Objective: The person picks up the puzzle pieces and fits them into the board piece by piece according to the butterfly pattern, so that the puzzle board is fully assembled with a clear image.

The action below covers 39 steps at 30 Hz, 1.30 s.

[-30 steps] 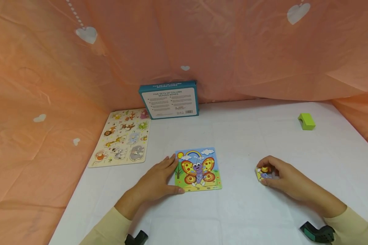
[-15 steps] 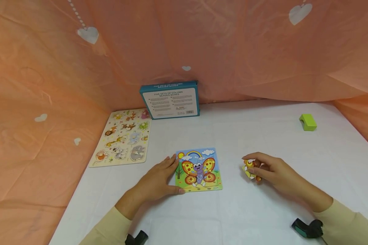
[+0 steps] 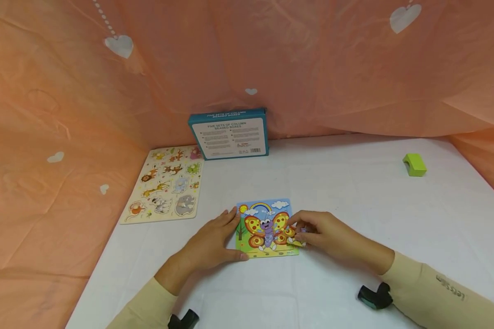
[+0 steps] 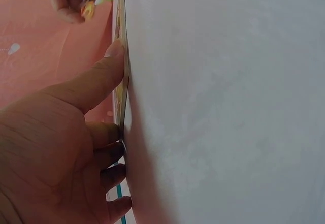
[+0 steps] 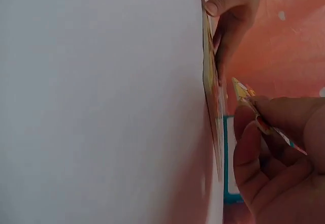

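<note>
A square butterfly puzzle board (image 3: 263,228) lies face up on the white table. My left hand (image 3: 212,240) rests along its left side, fingers extended at the left edge and thumb at the lower left corner. Over the board's right edge, my right hand (image 3: 329,235) pinches small puzzle pieces (image 3: 293,236) with yellow, orange and purple print. In the right wrist view, the pieces (image 5: 244,92) are tilted between thumb and fingers, held above the board; how many there are is partly hidden by the fingers. The left wrist view shows the left thumb (image 4: 104,76) pressing on the board's edge.
An animal puzzle board (image 3: 162,185) lies at the back left. Beside it a teal and white box (image 3: 230,135) stands against the orange cloth backdrop (image 3: 333,68). A green arch block (image 3: 415,165) sits at the back right of the table.
My right hand has moved left with the puzzle pieces, from the right part of the table to over the board's right edge. The left hand stays at the board's left side.
</note>
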Each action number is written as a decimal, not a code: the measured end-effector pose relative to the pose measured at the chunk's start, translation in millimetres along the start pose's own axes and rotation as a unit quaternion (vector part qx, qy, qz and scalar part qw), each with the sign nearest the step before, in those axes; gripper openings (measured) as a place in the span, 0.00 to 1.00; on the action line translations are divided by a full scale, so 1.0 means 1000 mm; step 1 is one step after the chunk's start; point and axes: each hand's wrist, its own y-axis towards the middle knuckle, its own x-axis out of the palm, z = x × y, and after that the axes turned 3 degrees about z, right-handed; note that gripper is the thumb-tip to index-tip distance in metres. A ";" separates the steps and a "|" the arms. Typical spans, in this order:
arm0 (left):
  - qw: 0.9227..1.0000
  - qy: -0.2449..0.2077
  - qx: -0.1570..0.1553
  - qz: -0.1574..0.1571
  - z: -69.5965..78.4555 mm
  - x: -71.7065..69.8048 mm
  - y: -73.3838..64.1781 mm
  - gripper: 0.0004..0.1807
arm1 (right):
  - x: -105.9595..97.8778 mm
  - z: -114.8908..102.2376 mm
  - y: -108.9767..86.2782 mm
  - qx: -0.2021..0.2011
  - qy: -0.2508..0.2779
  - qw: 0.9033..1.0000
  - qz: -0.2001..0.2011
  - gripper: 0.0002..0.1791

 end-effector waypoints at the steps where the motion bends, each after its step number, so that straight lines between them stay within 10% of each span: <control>1: 1.000 -0.001 0.000 0.000 0.000 0.000 0.000 0.59 | 0.003 -0.001 0.003 -0.010 -0.006 1.000 -0.002 0.12; 32: 1.000 -0.001 0.002 0.001 0.000 -0.001 -0.001 0.59 | 0.044 -0.018 0.037 -0.049 -0.108 0.993 -0.015 0.12; 39: 1.000 0.002 0.004 -0.001 -0.001 0.000 -0.001 0.59 | 0.043 -0.031 0.025 -0.144 -0.244 0.958 -0.045 0.16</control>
